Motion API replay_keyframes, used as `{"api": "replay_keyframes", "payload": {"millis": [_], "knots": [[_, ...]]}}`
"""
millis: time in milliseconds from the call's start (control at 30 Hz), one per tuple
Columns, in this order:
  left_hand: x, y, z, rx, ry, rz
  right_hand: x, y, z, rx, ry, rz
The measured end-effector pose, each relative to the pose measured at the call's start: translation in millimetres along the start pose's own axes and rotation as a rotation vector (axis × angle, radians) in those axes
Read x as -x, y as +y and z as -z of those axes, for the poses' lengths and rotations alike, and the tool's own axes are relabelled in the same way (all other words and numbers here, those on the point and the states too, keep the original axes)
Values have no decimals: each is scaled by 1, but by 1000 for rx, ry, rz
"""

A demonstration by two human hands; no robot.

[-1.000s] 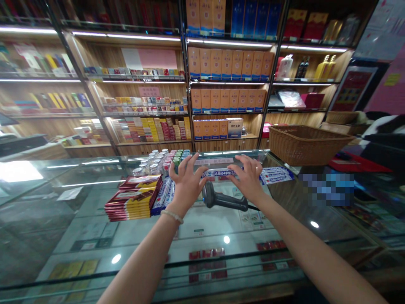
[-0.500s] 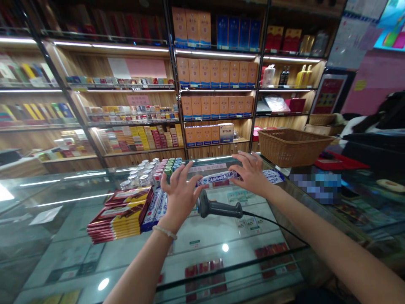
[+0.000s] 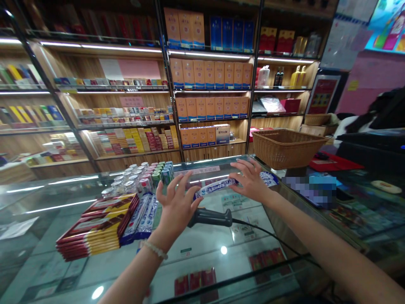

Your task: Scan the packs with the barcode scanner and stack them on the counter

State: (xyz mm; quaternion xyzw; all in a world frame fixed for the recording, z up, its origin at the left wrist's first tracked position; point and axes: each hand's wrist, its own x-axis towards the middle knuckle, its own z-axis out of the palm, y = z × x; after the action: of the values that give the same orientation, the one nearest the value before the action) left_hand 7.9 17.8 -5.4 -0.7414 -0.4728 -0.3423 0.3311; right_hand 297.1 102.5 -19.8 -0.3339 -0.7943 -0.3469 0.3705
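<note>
A long blue-and-white candy stick pack (image 3: 218, 187) is held level above the glass counter, its printed face toward me. My left hand (image 3: 175, 202) pinches its left end between thumb and fingers, the other fingers raised. At the opposite end, my right hand (image 3: 249, 179) grips the pack the same way. Just below lies a dark grey barcode scanner (image 3: 213, 217), its head partly behind my left hand. Similar blue-and-white packs (image 3: 142, 217) are piled left of my left hand, beside stacked red-and-yellow chocolate bars (image 3: 98, 223). More such packs (image 3: 268, 179) lie beyond my right wrist.
Several small cans and tubs (image 3: 142, 179) stand in rows at the back left of the glass counter (image 3: 190, 266). A wicker basket (image 3: 284, 147) sits at the back right. The scanner's black cable (image 3: 265, 232) runs toward the right front. Stocked shelves (image 3: 209, 88) line the wall.
The view has shifted slightly, so the counter goods appear farther left and lower. The candy pack stays pinched in both hands and now tilts a little more, its left end lower.
</note>
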Motion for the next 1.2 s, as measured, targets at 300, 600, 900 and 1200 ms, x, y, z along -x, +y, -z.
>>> {"api": "replay_keyframes", "payload": {"millis": [300, 600, 900, 1200], "knots": [[-12, 7, 4, -6, -28, -16, 6, 5, 5, -15, 36, -48], [-50, 32, -9, -23, -96, -87, 5, 34, 18, 1, -118, -203], [-86, 91, -41, 32, -174, -43, 22, 89, 27, 15, -243, -317], [-104, 137, -77, 47, -284, 9, 42, 118, 32, 79, -392, -498]]}}
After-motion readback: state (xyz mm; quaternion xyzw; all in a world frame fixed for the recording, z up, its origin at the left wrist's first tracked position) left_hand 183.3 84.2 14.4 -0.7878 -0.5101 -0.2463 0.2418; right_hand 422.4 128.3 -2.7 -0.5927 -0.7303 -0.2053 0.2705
